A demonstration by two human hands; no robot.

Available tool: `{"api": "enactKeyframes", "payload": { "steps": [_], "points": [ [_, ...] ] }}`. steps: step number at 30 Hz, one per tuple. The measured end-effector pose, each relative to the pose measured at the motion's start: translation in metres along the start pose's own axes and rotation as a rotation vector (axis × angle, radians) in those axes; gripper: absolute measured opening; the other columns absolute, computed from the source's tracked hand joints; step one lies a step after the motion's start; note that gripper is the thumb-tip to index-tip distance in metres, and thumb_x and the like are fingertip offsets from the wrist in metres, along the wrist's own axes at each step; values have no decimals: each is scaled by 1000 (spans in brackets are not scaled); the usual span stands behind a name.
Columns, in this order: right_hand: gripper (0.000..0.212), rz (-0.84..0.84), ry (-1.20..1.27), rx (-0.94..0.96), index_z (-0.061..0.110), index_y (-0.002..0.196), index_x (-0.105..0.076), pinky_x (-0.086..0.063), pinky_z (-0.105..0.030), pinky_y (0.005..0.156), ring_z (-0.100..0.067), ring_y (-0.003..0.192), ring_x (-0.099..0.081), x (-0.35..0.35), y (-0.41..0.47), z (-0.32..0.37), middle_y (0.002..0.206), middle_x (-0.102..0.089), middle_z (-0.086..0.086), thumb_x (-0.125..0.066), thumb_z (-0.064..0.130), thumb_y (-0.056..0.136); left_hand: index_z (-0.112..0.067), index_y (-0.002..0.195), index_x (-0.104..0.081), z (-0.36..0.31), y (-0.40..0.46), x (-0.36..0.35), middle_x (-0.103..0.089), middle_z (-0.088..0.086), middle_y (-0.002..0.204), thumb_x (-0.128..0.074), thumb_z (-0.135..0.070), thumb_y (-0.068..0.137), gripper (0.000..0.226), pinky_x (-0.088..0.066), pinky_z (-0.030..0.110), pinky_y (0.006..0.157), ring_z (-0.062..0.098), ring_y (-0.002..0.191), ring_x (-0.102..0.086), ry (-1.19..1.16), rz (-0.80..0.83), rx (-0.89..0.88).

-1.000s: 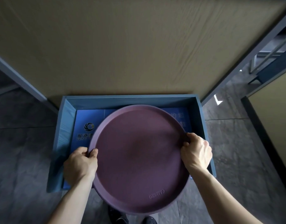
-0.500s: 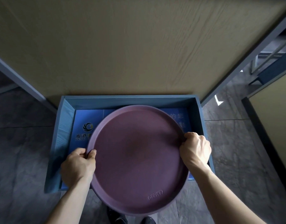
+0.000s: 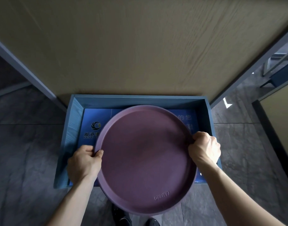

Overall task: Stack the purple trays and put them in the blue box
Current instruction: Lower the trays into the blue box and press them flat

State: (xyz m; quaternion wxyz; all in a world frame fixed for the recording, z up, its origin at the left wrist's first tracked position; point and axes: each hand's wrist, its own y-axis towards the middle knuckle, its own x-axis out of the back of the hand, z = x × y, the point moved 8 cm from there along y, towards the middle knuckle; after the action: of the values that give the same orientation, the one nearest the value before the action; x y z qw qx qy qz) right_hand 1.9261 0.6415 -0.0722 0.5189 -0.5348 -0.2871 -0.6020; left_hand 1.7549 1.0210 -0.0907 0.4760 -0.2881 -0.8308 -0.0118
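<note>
Both hands, left hand [image 3: 83, 162] and right hand [image 3: 204, 148], grip opposite rims of the purple tray [image 3: 145, 159] above the blue box [image 3: 140, 101] on the floor.

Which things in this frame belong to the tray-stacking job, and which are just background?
Job:
purple tray, gripped at opposite rims
left hand
right hand
blue box on the floor

Background:
wooden panel
printed blue sheet lining the box
shoes
tiled floor

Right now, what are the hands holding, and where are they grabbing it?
Both hold the round purple tray by its rim: left hand on the left edge, right hand on the right edge, above the blue box.
</note>
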Motion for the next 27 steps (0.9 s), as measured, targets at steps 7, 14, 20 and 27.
{"api": "enactKeyframes", "payload": {
  "steps": [7,14,20,27],
  "points": [
    [34,-47,72,20,26,97,-77,-53,-40,75,-46,90,-64,5,-3,-3,94,-71,-20,-69,9,69,-17,96,-73,4,1,-2,-77,0,89,-80,-27,78,22,-44,28,61,19,69,-58,-26,-14,39],
    [33,-76,92,44,23,92,-77,-47,-35,68,-46,81,-64,7,-6,-3,87,-71,-19,-67,6,65,-14,99,-72,2,2,-4,-76,4,96,-81,-23,77,25,-43,27,63,19,73,-59,-1,5,13],
    [31,-82,70,82,19,96,-74,-47,-38,68,-47,83,-63,7,-7,-5,89,-70,-19,-64,6,69,-15,98,-73,-2,0,-2,-78,1,93,-82,-26,76,27,-38,26,62,17,73,-59,28,-5,6],
    [33,-69,70,50,18,98,-72,-44,-37,66,-46,84,-62,2,-5,-7,89,-68,-20,-62,5,70,-15,99,-74,-6,-3,0,-78,2,90,-82,-26,76,27,-37,26,62,16,73,-58,45,-16,-1]
  ]
}}
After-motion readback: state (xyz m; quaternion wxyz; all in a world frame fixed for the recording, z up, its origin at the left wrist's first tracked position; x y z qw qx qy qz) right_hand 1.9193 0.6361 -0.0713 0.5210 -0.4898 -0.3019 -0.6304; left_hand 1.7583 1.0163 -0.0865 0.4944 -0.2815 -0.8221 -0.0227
